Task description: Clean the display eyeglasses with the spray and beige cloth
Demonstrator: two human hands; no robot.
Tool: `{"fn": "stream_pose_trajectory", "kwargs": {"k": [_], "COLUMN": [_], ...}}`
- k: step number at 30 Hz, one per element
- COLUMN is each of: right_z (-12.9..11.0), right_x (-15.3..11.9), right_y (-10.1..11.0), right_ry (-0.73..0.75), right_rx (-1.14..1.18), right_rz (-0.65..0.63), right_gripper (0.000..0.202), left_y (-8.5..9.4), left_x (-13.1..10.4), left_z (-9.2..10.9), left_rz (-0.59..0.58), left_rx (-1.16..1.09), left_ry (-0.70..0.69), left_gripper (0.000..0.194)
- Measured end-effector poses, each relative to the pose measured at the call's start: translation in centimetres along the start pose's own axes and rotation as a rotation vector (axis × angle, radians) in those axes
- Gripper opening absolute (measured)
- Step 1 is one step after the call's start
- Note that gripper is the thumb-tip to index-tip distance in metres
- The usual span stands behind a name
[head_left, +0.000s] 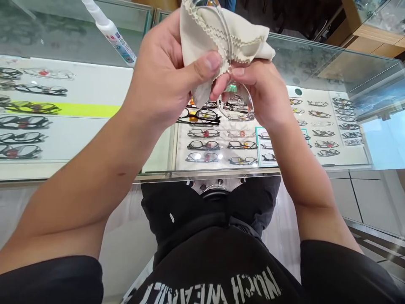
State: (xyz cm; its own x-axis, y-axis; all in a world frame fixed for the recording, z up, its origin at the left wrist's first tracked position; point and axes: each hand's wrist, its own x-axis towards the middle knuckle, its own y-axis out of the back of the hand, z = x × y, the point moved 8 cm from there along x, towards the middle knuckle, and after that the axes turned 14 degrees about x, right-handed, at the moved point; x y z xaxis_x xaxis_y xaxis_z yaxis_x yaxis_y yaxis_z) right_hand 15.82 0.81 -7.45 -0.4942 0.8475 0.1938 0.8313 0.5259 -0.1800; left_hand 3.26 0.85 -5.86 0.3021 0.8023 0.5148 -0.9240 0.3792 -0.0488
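A pair of clear-framed glasses is held up between my two hands above the glass counter, with one lens hanging below my fingers. My left hand is closed on a cream cloth with zigzag edges, its thumb pressing the cloth near the upper lens. The cloth wraps partly round that upper lens and hides much of it. My right hand pinches the frame near its middle, thumb and fingers together, just under the cloth's right part.
A white spray bottle lies on the glass counter at the upper left. Rows of glasses are displayed beneath the glass on both sides. The counter's front edge runs just before my lap. A wooden cabinet stands at the back right.
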Motion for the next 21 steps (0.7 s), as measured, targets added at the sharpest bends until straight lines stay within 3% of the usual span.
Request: {"fn": "stream_pose_trajectory", "kwargs": {"k": [4, 9, 12, 16, 21], "right_z": [-0.1, 0.0, -0.4, -0.6, -1.3], "right_x": [-0.1, -0.4, -0.8, -1.1, -0.8], "right_y": [-1.1, -2.2, -2.5, -1.9, -1.1], "right_ry": [0.053, 0.05, 0.046, -0.008, 0.028], "right_rx": [0.068, 0.138, 0.111, 0.054, 0.038], "right_rz": [-0.067, -0.094, -0.073, -0.002, 0.039], "right_gripper": [0.027, 0.016, 0.02, 0.017, 0.027], "left_y": [0.2, 0.2, 0.4, 0.2, 2.0], "left_x": [-0.5, -0.3, -0.2, -0.2, -0.5], "left_z": [0.5, 0.9, 0.7, 1.0, 0.5], "left_rz": [0.058, 0.114, 0.163, 0.083, 0.15], "left_rx": [-0.01, -0.047, -0.021, -0.041, 0.055], "left_ry": [-0.011, -0.142, -0.1, -0.049, 0.018], "left_gripper": [0.018, 0.028, 0.03, 0.033, 0.032]}}
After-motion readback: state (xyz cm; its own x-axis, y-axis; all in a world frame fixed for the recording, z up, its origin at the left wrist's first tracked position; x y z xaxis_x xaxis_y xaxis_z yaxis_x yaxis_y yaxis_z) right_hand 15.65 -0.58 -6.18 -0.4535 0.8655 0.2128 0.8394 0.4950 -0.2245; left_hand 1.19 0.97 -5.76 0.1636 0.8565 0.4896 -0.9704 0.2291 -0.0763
